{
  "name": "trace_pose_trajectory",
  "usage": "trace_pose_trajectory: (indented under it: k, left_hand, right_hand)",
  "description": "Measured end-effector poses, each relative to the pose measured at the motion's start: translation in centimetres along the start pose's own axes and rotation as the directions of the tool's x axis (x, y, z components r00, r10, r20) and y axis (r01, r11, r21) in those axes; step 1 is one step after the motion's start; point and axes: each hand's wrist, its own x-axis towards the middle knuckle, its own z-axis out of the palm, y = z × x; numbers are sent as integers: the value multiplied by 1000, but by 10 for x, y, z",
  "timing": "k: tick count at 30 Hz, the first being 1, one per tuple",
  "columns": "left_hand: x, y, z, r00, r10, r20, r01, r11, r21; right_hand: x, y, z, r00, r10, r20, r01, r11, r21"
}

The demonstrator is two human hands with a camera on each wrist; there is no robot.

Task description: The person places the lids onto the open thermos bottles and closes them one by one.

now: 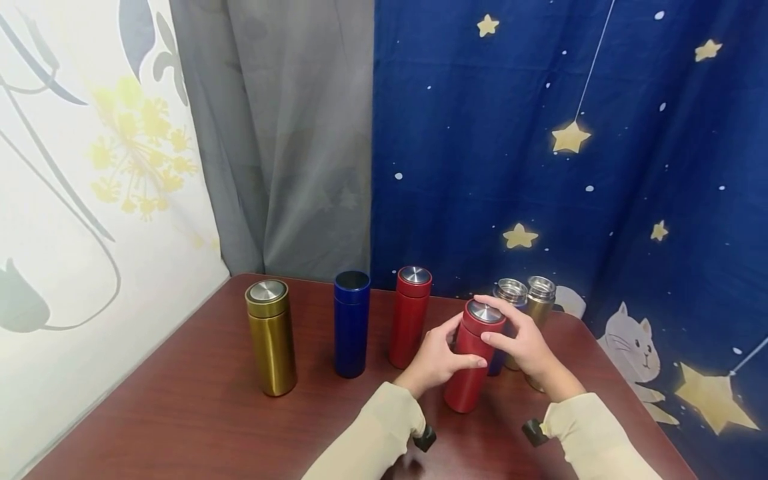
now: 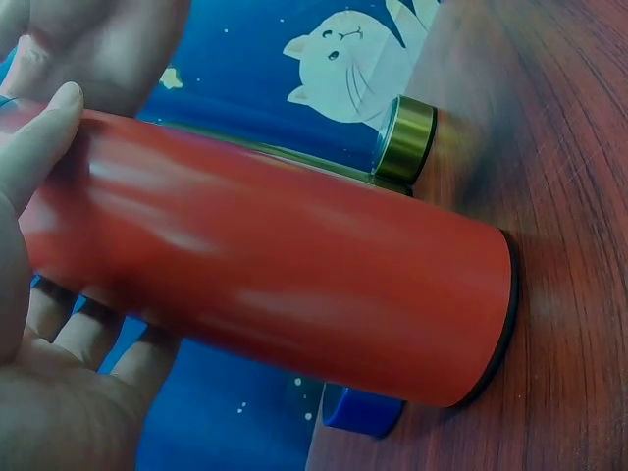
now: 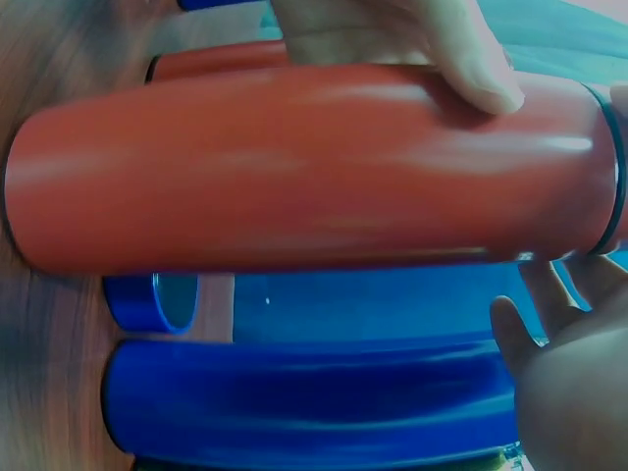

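A red thermos flask (image 1: 465, 383) with a steel-topped lid (image 1: 485, 312) is held nearly upright at the table's right half. My left hand (image 1: 441, 357) grips its body, thumb across the front; in the left wrist view the fingers (image 2: 142, 368) reach round the far side. My right hand (image 1: 522, 343) holds the lid, with thumb and fingers on either side. Just behind stand a lidless blue flask (image 1: 511, 291), partly hidden, and a lidless gold flask (image 1: 542, 293). A loose gold lid (image 2: 407, 142) and a loose blue lid (image 3: 147, 302) lie on the table.
Lidded gold (image 1: 273, 347), blue (image 1: 351, 333) and red (image 1: 410, 320) flasks stand in a row to the left on the dark red wooden table (image 1: 198, 413). Behind hang a grey curtain (image 1: 306, 133) and a blue star-patterned one (image 1: 468, 167).
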Motion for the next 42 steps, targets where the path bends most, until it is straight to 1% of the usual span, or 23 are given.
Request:
trace_pose_trajectory:
  k: [3,6,8,10,12,14,18,22,25,27,28,29,30,31,32,33,34,36,38,39,40,42]
  left_hand:
    - [0,-1,0,1000,3,0,-3,1000,-1]
    - [0,-2,0,1000,-1,-3,1,1000,2]
    - [-1,-2,1,1000,-4,-5,4,1000,7]
    - [-1,-2,2,1000,-1,-10,1,1000,13]
    - [0,-1,2,1000,8,-13,-8,1000,16]
    - [1,-1,3,1000,19,-12,-19,1000,17]
    - [2,0,4,1000,25,-8,-25,999,28]
    - [1,-1,3,1000,21,-9,-21,999,42]
    - [1,-1,3,1000,24,-12,-23,999,41]
    - [0,-2,2,1000,24,-12,-23,999,38]
    - [0,-1,3,1000,22,-10,-21,999,35]
    - [0,-1,3,1000,18,-9,-18,999,29]
    - [0,-1,2,1000,13,-7,-13,1000,21]
    - [0,-1,2,1000,7,-6,-7,1000,13]
    - [0,-1,1,1000,3,-7,-3,1000,10]
    - [0,-1,1,1000,-2,-7,2,1000,5]
    - [0,-1,0,1000,-7,-7,7,1000,1]
    - [0,-2,-2,1000,-15,-7,15,1000,-5]
    - [0,-3,-2,1000,-17,-3,17,1000,-2]
    - [0,-4,-2,1000,-18,0,18,1000,-4]
    - [0,-4,-2,1000,-19,2,19,1000,-3]
    - [1,-4,-1,1000,-18,5,18,1000,-7]
  right_hand:
    - [-1,0,0,999,2,-40,-6,994,-111]
    - [-1,1,2,996,-4,-85,-12,982,-188]
    - [-2,2,3,992,-28,-119,-2,971,-240]
    - [-1,1,5,985,-74,-154,23,952,-307]
    - [-1,1,7,973,-132,-188,50,920,-390]
    - [0,1,10,956,-191,-221,65,877,-476]
    - [1,2,15,918,-294,-265,88,805,-587]
    - [5,2,21,878,-374,-300,82,734,-675]
    - [7,2,26,856,-412,-312,52,670,-741]
    - [8,2,28,851,-426,-307,30,623,-782]
    - [7,1,28,853,-427,-299,21,601,-799]
    - [7,1,28,859,-422,-288,17,586,-810]
    - [6,1,27,869,-413,-272,19,578,-816]
    - [5,0,26,882,-399,-251,29,577,-816]
    - [4,0,25,896,-381,-227,47,589,-807]
    - [4,0,24,911,-360,-202,71,619,-782]
    - [3,1,22,925,-337,-175,101,662,-743]
    - [2,1,18,949,-291,-121,155,765,-625]
    - [0,1,14,967,-244,-80,176,857,-483]
    - [-1,2,12,974,-218,-64,172,892,-418]
    - [-2,1,9,980,-192,-50,161,918,-363]
    - [-3,1,6,992,-126,-30,112,952,-285]
